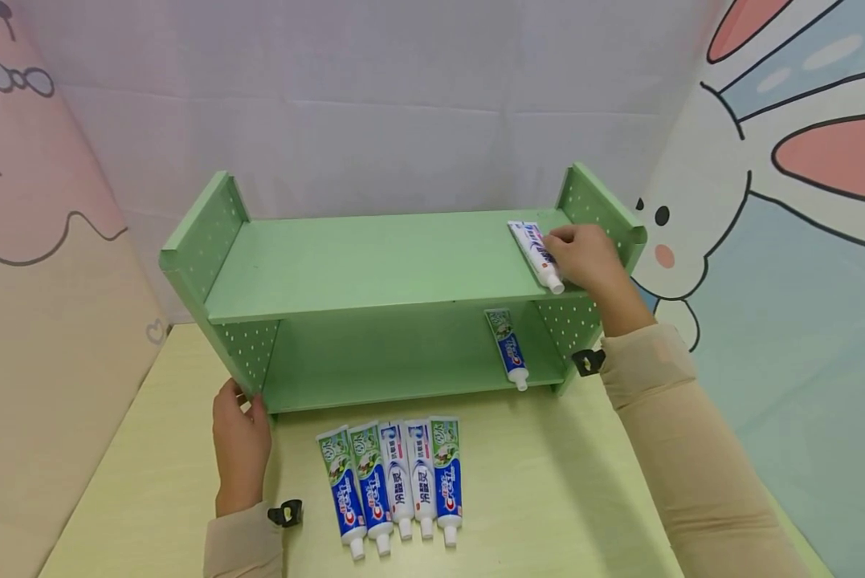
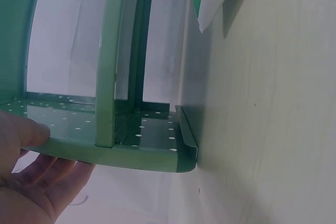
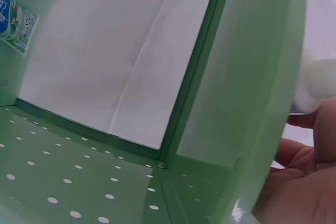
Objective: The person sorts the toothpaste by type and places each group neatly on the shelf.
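On the upper board of a green two-tier shelf (image 1: 374, 261) lies a white toothpaste tube (image 1: 532, 245), cap toward the front. My right hand (image 1: 587, 261) holds this tube at its right side, near the shelf's right panel. The right wrist view shows that hand (image 3: 302, 182) beside the white cap (image 3: 321, 80), partly behind the board edge. Low on the shelf's left side, my left hand (image 1: 240, 445) grips the panel. In the left wrist view, the thumb is on one face of the panel edge (image 2: 136, 158) and the fingers are on the other.
A blue-green Crest tube (image 1: 507, 347) lies on the lower tier at the right. In front of the shelf, several tubes lie in a row on the table (image 1: 533, 498): green-blue Crest tubes (image 1: 341, 490) and white tubes (image 1: 422, 474). Cartoon-printed walls (image 1: 801, 321) flank both sides.
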A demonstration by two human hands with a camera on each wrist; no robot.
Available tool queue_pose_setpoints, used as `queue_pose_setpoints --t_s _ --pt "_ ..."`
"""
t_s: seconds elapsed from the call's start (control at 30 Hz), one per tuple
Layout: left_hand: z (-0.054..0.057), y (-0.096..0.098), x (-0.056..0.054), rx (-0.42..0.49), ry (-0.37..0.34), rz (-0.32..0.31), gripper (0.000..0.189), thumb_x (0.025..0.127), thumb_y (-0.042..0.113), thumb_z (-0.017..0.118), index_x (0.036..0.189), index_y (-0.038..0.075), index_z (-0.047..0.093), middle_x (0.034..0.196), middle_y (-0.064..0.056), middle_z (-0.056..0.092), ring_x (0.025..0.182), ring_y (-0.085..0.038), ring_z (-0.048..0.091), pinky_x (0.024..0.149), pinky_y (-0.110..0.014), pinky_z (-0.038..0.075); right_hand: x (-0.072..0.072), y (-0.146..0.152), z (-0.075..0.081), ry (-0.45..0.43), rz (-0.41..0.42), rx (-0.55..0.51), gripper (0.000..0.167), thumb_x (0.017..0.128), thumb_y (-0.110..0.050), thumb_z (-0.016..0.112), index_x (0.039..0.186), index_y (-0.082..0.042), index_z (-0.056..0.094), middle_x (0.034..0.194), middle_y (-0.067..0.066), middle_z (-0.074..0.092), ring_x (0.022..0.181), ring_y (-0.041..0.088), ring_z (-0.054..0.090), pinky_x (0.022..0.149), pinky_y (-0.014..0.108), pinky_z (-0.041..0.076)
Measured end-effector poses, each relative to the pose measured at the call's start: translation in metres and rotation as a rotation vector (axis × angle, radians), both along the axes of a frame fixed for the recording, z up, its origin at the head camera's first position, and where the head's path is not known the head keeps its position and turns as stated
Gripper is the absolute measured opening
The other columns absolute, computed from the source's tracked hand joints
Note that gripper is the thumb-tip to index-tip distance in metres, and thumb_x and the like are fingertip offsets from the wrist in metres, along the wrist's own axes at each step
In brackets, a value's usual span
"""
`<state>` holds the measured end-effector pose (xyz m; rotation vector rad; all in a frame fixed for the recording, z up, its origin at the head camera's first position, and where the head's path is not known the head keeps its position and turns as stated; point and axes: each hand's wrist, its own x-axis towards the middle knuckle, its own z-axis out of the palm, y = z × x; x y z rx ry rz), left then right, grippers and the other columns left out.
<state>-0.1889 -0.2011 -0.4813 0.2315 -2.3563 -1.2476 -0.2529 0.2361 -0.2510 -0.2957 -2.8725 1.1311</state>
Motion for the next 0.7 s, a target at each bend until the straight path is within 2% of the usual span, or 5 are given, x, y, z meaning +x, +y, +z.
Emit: queue_pose_setpoints --t_s 0.2,0.5,0.7 --pt "0.000 -0.002 0.001 0.005 -0.006 0.000 0.039 0.101 0.000 0.044 0.138 -0.012 0.036 0.125 -0.029 0.043 0.117 -0.044 0.047 0.094 -0.052 0.051 0.011 -0.003 0.006 0.045 -0.001 0.032 0.050 0.102 -0.032 0.043 0.145 -0.006 0.046 0.143 0.019 0.045 0.129 0.036 0.040 0.104 0.054 0.039" --pt "0.001 0.000 0.006 0.017 -0.017 0.001 0.039 0.103 0.004 0.042 0.138 -0.011 0.036 0.126 -0.029 0.044 0.120 -0.044 0.046 0.095 -0.050 0.050 0.043 -0.008 0.012 0.162 0.036 0.000 0.048 0.103 -0.031 0.046 0.144 -0.006 0.048 0.135 0.018 0.052 0.126 0.036 0.045 0.096 0.051 0.045" --pt "-0.001 -0.001 0.008 0.016 -0.008 0.014 0.039 0.102 0.003 0.043 0.138 -0.011 0.037 0.126 -0.028 0.044 0.119 -0.043 0.047 0.095 -0.050 0.051 0.061 -0.012 0.009 0.229 0.070 -0.003 0.047 0.102 -0.032 0.046 0.141 -0.006 0.051 0.127 0.017 0.055 0.113 0.033 0.050 0.078 0.044 0.048"
